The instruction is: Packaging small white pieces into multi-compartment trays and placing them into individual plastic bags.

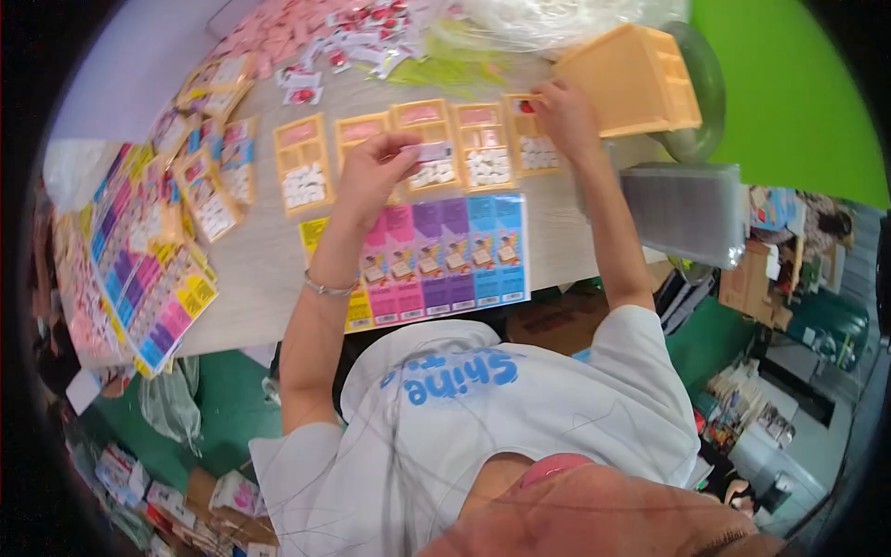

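Several small yellow compartment trays (289, 136) stand in a row across the table, holding white cube-like pieces (303, 184) and, in most, flat pink pieces (298, 131). My left hand (374, 172) is over the second tray from the left, its fingers pinching a small pale packet (432, 151) that reaches over the middle tray. At the rightmost tray, my right hand (568, 113) has its fingers closed at the upper compartment, next to a small red-and-white packet (526, 107). Whether those fingers grip this packet is hard to make out.
Printed card sheets (450, 251) lie before the trays, with more sheets (153, 278) and filled trays (206, 193) at left. Pink pieces (269, 37), red-and-white packets (348, 51) and green strips (455, 70) are heaped behind. Stacked yellow trays (617, 84) and a clear container (682, 213) stand right.
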Demonstrator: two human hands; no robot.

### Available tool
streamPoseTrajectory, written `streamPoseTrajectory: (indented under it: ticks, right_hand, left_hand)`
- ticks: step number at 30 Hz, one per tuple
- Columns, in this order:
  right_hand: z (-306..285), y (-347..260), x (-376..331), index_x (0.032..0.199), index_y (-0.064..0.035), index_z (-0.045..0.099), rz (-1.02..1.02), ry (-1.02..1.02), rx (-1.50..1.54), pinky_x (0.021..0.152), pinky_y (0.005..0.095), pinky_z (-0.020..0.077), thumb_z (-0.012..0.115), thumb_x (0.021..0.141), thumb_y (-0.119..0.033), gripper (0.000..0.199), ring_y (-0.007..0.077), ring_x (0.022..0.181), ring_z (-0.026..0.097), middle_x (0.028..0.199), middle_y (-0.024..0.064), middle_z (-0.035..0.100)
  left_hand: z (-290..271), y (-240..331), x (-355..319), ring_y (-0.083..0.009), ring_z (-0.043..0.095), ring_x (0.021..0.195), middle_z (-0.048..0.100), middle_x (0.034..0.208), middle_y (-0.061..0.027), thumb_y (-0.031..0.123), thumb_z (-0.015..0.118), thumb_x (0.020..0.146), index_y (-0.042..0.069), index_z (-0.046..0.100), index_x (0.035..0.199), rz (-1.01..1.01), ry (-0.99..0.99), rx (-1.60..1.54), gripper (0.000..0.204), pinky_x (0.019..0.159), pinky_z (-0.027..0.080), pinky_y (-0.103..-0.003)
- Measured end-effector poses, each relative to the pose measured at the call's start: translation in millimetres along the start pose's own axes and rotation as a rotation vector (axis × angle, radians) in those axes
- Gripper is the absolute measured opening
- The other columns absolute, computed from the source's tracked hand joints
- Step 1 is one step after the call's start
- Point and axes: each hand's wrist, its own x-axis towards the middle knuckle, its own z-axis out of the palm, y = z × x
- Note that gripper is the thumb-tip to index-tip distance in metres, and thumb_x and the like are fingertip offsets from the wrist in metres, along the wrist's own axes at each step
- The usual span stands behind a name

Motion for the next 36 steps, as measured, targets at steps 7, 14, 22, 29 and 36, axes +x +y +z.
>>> streamPoseTrajectory:
  ticks: [7,14,22,29,36]
  right_hand:
    - [-13,-106,-38,0.102,-0.002,0.074,0.311,-0.268,1.116,0.059,0.0235,0.0504,0.065,0.099,-0.021,0.021,0.0077,0.067,0.064,0.088,0.0051,0.074]
    - [12,-80,-45,0.107,0.0001,0.074,0.644,-0.585,1.685,0.059,0.0182,0.049,0.065,0.099,-0.018,0.021,0.0046,0.068,0.063,0.086,0.0034,0.074]
    - [30,-35,1,0.103,-0.0062,0.079,0.303,-0.027,0.785,0.064,0.0293,0.053,0.076,0.089,-0.018,0.019,0.0142,0.068,0.067,0.086,0.0078,0.076]
    - [24,-54,5,0.094,-0.012,0.077,0.072,0.126,0.232,0.065,0.0386,0.0526,0.079,0.084,-0.025,0.017,0.0241,0.075,0.068,0.084,0.0067,0.07]
    - [8,-108,70,0.1,-0.0109,0.076,-0.016,0.168,0.453,0.078,0.0386,0.0546,0.078,0.085,-0.023,0.02,0.0238,0.088,0.069,0.098,0.0084,0.072]
  left_hand:
    - [22,-12,-1,-0.0068,0.066,0.088,0.072,0.093,-0.0005,0.003,0.074,0.091,0.002,0.075,0.103,0.151,-0.016,0.007,0.012,0.077,0.056,-0.024]
    - [20,-9,6,-0.0221,0.068,0.09,0.074,0.09,-0.0065,-0.002,0.076,0.078,0.008,0.077,0.092,1.026,-0.052,0.665,0.017,0.081,0.054,-0.033]
    - [35,-24,46,-0.029,0.062,0.114,0.07,0.113,-0.0085,0.01,0.072,0.083,0.01,0.073,0.11,0.822,0.178,0.977,0.027,0.1,0.046,-0.042]
    - [62,-31,51,-0.0299,0.063,0.11,0.071,0.11,-0.0072,0.023,0.065,0.085,0.007,0.073,0.107,1.117,0.28,1.329,0.027,0.101,0.045,-0.051]
    - [-90,27,90,-0.0261,0.066,0.106,0.071,0.101,-0.0025,0.024,0.068,0.082,0.015,0.076,0.088,0.679,0.411,1.245,0.013,0.094,0.046,-0.05]
